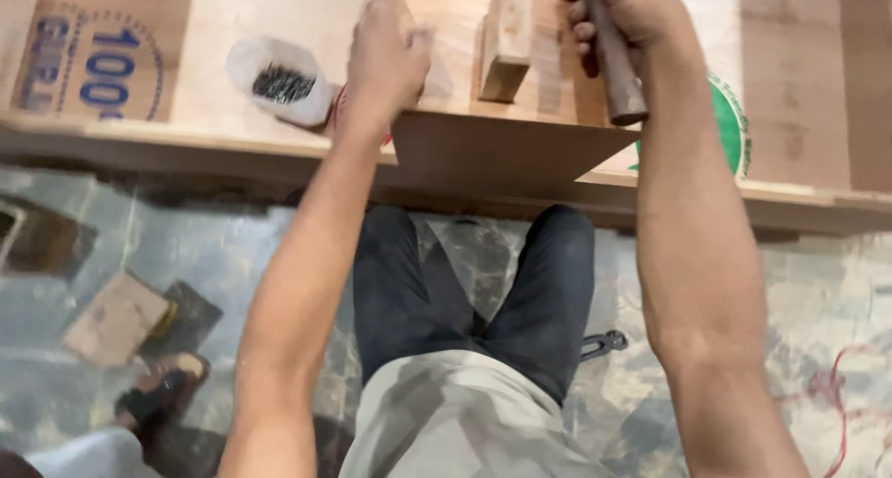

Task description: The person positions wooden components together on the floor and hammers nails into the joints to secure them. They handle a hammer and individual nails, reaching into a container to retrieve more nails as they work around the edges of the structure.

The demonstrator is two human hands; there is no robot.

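Mostly cropped up top: your right hand (621, 12) is cut by the frame edge, fingers curled tight round a dark wooden handle (613, 65), worn and round, its butt end poking down toward you. Whatever head it carries is out of view, can't tell the tool. Your left hand (386, 55) lies flat, palm down, fingers together, on a brown plywood panel (506, 153), gripping nothing; fingertips run off the top edge. That panel sits on the big pale plywood sheet (279, 23), its near corner cut at a slant and overhanging the sheet's front edge above your knees. Short pale wood block (506, 37) stands just beside your right hand, between the two hands, top cropped. Left of your left hand, touching the wrist area, a white plastic bag (279, 80) holds dark small nails, count unreadable. Something red under the wrist, hidden. Sheet surface left of the bag is bare. Below, mottled stone floor (818, 292), dark pliers-like tool (604, 343) by your right leg, wood offcut (116, 315) and a sandalled foot (163, 390) lower left.
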